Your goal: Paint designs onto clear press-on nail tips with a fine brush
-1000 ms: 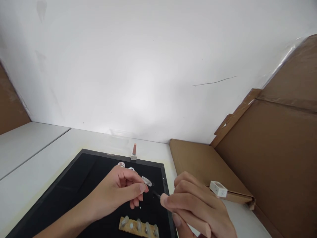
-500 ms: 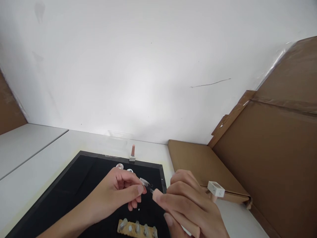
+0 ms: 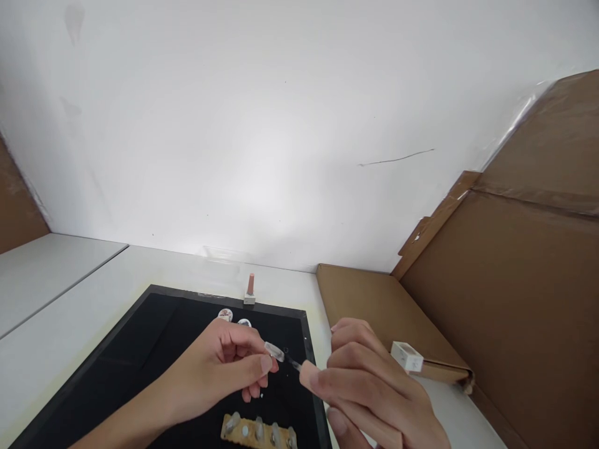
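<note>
The view holds two hands, one black mat (image 3: 140,349), one strip (image 3: 259,430) carrying four clear nail tips, two small round pots (image 3: 225,315), and one pink-capped bottle (image 3: 250,289).

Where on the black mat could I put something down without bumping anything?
The black mat is bare on its left half, left of the left hand. It is crowded around both hands, by the strip of nail tips and the small round pieces near the far edge.
</note>
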